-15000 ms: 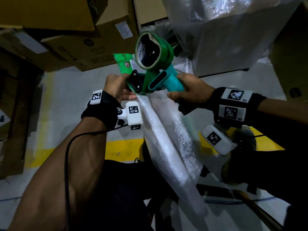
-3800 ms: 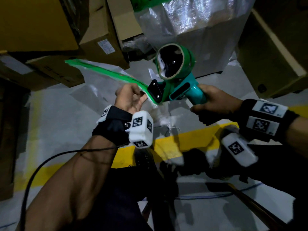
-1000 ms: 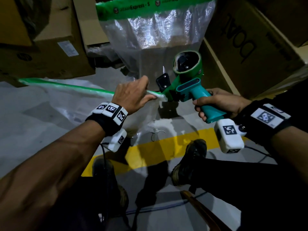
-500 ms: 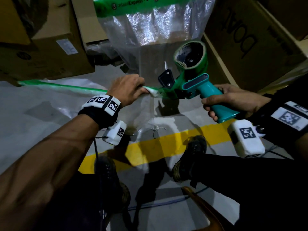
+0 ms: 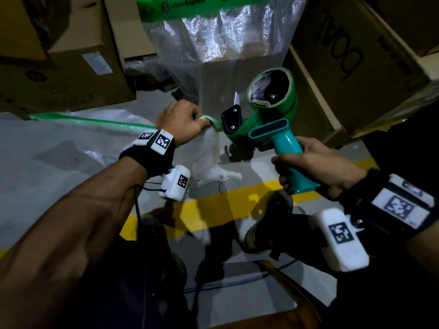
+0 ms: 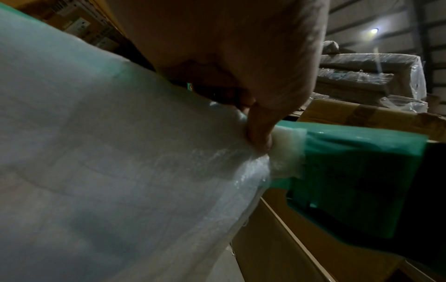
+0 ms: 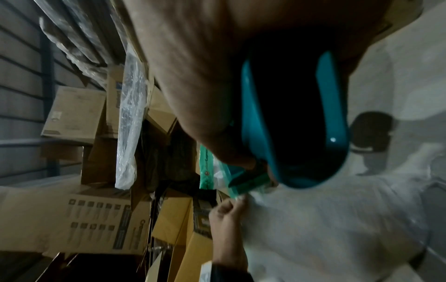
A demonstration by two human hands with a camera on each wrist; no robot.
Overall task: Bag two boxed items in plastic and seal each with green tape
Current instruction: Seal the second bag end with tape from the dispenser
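the left hand (image 5: 183, 123) pinched the clear plastic bag's (image 5: 206, 153) end; the right hand (image 5: 316, 166) gripped the green-and-teal tape dispenser (image 5: 266, 122), which had tilted up at the strip's end; cutting seemed next.

This is a warehouse or packing depot, dimly lit. Brown cardboard boxes (image 5: 71, 67) are stacked on the far left and right, some with shipping labels (image 5: 97, 63). The bare grey concrete floor (image 5: 59, 174) carries a painted yellow line (image 5: 213, 210), the kind that marks a walkway. Far off in the left wrist view, plastic-wrapped goods (image 6: 369, 76) are piled high under a single ceiling lamp (image 6: 374, 30) and corrugated metal walls.
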